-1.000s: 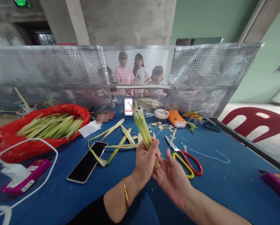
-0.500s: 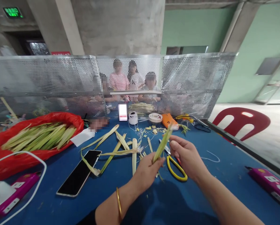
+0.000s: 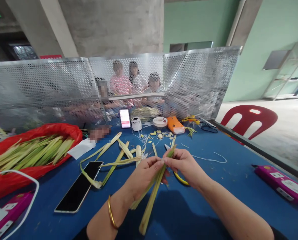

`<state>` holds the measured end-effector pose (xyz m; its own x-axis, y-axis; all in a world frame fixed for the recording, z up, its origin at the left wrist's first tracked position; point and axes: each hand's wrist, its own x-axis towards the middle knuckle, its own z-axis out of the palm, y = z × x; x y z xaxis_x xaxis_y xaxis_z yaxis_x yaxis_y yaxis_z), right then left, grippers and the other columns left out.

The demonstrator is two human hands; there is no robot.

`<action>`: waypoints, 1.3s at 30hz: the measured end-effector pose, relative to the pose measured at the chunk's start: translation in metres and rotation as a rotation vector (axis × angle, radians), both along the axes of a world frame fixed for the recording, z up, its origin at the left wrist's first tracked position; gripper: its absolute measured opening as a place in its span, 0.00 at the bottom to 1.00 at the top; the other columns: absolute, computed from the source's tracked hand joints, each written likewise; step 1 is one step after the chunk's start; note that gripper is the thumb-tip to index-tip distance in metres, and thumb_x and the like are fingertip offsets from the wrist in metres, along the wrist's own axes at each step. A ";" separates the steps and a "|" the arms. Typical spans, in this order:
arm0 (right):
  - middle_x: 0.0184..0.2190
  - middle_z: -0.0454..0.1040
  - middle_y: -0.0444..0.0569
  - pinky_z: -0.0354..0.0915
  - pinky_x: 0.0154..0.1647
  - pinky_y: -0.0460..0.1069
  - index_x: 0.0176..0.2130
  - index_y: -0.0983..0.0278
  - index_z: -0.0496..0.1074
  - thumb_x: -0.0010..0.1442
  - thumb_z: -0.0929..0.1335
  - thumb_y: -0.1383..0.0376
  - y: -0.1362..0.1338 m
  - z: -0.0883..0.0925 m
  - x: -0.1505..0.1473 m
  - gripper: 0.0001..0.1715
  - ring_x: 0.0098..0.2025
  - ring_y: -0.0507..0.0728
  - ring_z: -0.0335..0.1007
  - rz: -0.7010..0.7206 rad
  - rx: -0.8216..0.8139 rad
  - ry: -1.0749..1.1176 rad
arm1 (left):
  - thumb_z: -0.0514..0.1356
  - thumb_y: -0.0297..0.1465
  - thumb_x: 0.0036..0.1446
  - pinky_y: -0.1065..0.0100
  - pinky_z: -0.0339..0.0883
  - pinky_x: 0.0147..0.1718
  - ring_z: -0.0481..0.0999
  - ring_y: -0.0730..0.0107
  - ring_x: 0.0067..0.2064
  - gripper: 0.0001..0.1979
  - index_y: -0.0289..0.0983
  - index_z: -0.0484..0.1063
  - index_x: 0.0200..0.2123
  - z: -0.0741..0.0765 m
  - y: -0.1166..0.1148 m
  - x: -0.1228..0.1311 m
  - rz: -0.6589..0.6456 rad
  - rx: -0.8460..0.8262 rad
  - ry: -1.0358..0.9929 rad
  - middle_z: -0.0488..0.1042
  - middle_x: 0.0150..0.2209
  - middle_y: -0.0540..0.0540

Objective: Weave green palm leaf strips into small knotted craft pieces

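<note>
Both of my hands meet at the middle of the blue table, pinching green corn husks [image 3: 152, 200]. My left hand [image 3: 146, 173] is closed around their middle, and two long ends hang below it toward me. Against it, my right hand [image 3: 186, 165] grips the upper part with thumb and fingers, with a leafy tip poking out above. Yellow-handled scissors [image 3: 181, 180] lie partly hidden beneath my right hand. Left of my hands, loose pale husk strips [image 3: 117, 166] lie spread out, some over a black-screened phone [image 3: 79, 188].
A red bag [image 3: 72, 128] full of husks stands at left. Farther back are a white thread spool [image 3: 136, 124], a tape roll [image 3: 160, 122], an orange packet [image 3: 175, 125] and scraps. Purple boxes [image 3: 281, 183] flank both sides. Behind a perforated metal screen [image 3: 198, 76] several people are visible.
My right hand has come in to meet my left and now pinches the husks too. The husks have tipped, with long ends now hanging down toward me. The view has shifted slightly right.
</note>
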<state>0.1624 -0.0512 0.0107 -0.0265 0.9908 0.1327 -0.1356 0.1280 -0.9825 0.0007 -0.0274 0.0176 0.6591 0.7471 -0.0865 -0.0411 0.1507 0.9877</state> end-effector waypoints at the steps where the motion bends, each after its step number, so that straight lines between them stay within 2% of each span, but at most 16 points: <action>1: 0.12 0.60 0.36 0.51 0.20 0.45 0.24 0.65 0.73 0.49 0.75 0.57 -0.001 -0.001 -0.002 0.15 0.17 0.47 0.55 0.030 -0.010 0.002 | 0.64 0.44 0.51 0.69 0.66 0.30 0.73 0.73 0.26 0.18 0.34 0.71 0.33 0.001 0.000 0.000 0.010 -0.019 0.005 0.75 0.29 0.46; 4: 0.14 0.63 0.38 0.52 0.21 0.45 0.24 0.65 0.72 0.50 0.74 0.55 0.000 -0.003 -0.004 0.16 0.18 0.47 0.56 0.059 -0.020 -0.012 | 0.67 0.44 0.48 0.70 0.66 0.27 0.72 0.74 0.24 0.19 0.33 0.72 0.32 0.000 0.001 -0.001 0.020 -0.045 0.046 0.75 0.28 0.46; 11: 0.17 0.65 0.40 0.53 0.20 0.45 0.22 0.65 0.72 0.47 0.75 0.53 0.004 -0.012 -0.010 0.19 0.19 0.48 0.57 -0.038 0.052 -0.054 | 0.62 0.47 0.52 0.71 0.64 0.22 0.66 0.78 0.21 0.20 0.33 0.74 0.33 -0.004 0.002 -0.004 -0.030 -0.005 0.120 0.68 0.24 0.51; 14: 0.18 0.67 0.41 0.55 0.21 0.46 0.23 0.65 0.72 0.51 0.73 0.55 0.004 -0.014 -0.013 0.17 0.20 0.49 0.60 -0.049 0.076 -0.099 | 0.62 0.45 0.52 0.74 0.60 0.19 0.62 0.80 0.19 0.18 0.34 0.73 0.29 -0.007 0.003 -0.002 0.001 -0.040 0.118 0.65 0.21 0.53; 16: 0.19 0.70 0.42 0.57 0.22 0.46 0.27 0.65 0.73 0.52 0.72 0.55 0.007 -0.011 -0.007 0.15 0.20 0.49 0.61 0.009 0.055 -0.173 | 0.62 0.42 0.53 0.75 0.57 0.17 0.61 0.81 0.18 0.15 0.34 0.71 0.27 -0.010 0.005 -0.001 0.048 -0.084 0.122 0.64 0.20 0.54; 18: 0.24 0.73 0.43 0.61 0.24 0.46 0.34 0.65 0.74 0.53 0.71 0.55 0.013 -0.007 0.011 0.15 0.21 0.49 0.63 0.072 0.016 -0.279 | 0.61 0.39 0.54 0.75 0.58 0.19 0.64 0.80 0.19 0.13 0.34 0.70 0.27 -0.013 0.008 -0.001 0.104 -0.138 0.111 0.66 0.20 0.53; 20: 0.30 0.76 0.46 0.63 0.27 0.47 0.42 0.64 0.75 0.55 0.69 0.56 0.022 -0.004 0.041 0.17 0.24 0.51 0.67 -0.029 -0.010 -0.489 | 0.60 0.37 0.55 0.75 0.61 0.21 0.67 0.79 0.21 0.11 0.34 0.70 0.28 -0.016 0.013 -0.002 0.167 -0.191 0.091 0.68 0.21 0.51; 22: 0.29 0.76 0.45 0.63 0.31 0.46 0.38 0.61 0.77 0.56 0.67 0.58 0.032 -0.006 0.077 0.12 0.29 0.52 0.70 -0.290 -0.089 -0.943 | 0.60 0.35 0.55 0.75 0.60 0.20 0.66 0.80 0.20 0.10 0.34 0.70 0.28 -0.018 0.018 -0.003 0.226 -0.241 0.074 0.68 0.22 0.51; 23: 0.28 0.76 0.46 0.63 0.32 0.47 0.33 0.61 0.77 0.54 0.69 0.62 0.037 -0.010 0.095 0.08 0.31 0.54 0.71 -0.359 -0.148 -1.041 | 0.60 0.34 0.55 0.76 0.57 0.19 0.63 0.82 0.19 0.09 0.34 0.69 0.28 -0.018 0.020 -0.003 0.250 -0.262 0.066 0.67 0.21 0.52; 24: 0.25 0.75 0.47 0.61 0.31 0.48 0.27 0.62 0.77 0.50 0.70 0.66 0.042 -0.014 0.110 0.03 0.32 0.56 0.71 -0.395 -0.206 -1.097 | 0.61 0.34 0.54 0.77 0.54 0.17 0.61 0.83 0.18 0.09 0.34 0.69 0.28 -0.019 0.022 -0.003 0.268 -0.281 0.058 0.66 0.21 0.53; 26: 0.20 0.74 0.48 0.60 0.29 0.48 0.19 0.63 0.74 0.44 0.72 0.70 0.049 -0.026 0.132 0.05 0.30 0.58 0.72 -0.411 -0.307 -1.181 | 0.61 0.33 0.55 0.77 0.50 0.16 0.58 0.85 0.17 0.08 0.33 0.69 0.28 -0.020 0.024 -0.003 0.290 -0.305 0.044 0.64 0.21 0.55; 27: 0.20 0.74 0.48 0.59 0.28 0.48 0.19 0.63 0.75 0.44 0.73 0.69 0.052 -0.032 0.137 0.06 0.30 0.58 0.72 -0.395 -0.336 -1.205 | 0.60 0.32 0.55 0.77 0.49 0.16 0.57 0.85 0.17 0.08 0.33 0.69 0.28 -0.020 0.024 -0.002 0.297 -0.310 0.041 0.63 0.20 0.55; 32: 0.28 0.78 0.50 0.64 0.33 0.49 0.27 0.64 0.77 0.50 0.74 0.66 0.063 -0.054 0.134 0.03 0.37 0.60 0.74 -0.320 -0.416 -1.271 | 0.59 0.32 0.57 0.78 0.52 0.17 0.60 0.84 0.18 0.08 0.34 0.69 0.28 -0.024 0.022 -0.001 0.253 -0.280 0.028 0.64 0.21 0.54; 34: 0.38 0.77 0.51 0.68 0.39 0.51 0.36 0.65 0.77 0.57 0.72 0.64 0.065 -0.058 0.131 0.07 0.42 0.60 0.73 -0.302 -0.435 -1.273 | 0.58 0.31 0.57 0.77 0.53 0.17 0.61 0.83 0.18 0.08 0.34 0.69 0.28 -0.025 0.020 0.001 0.240 -0.286 0.028 0.64 0.21 0.54; 37: 0.51 0.71 0.52 0.70 0.46 0.57 0.51 0.63 0.69 0.65 0.67 0.60 0.068 -0.061 0.132 0.17 0.47 0.58 0.71 -0.283 -0.432 -1.221 | 0.57 0.31 0.59 0.77 0.53 0.17 0.61 0.83 0.18 0.09 0.34 0.68 0.27 -0.026 0.019 0.003 0.238 -0.310 0.049 0.63 0.20 0.54; 39: 0.48 0.73 0.53 0.70 0.45 0.56 0.48 0.66 0.71 0.64 0.67 0.61 0.068 -0.061 0.135 0.14 0.46 0.59 0.72 -0.306 -0.407 -1.153 | 0.56 0.30 0.59 0.77 0.52 0.17 0.61 0.83 0.18 0.09 0.34 0.68 0.27 -0.025 0.019 0.004 0.234 -0.314 0.059 0.63 0.20 0.54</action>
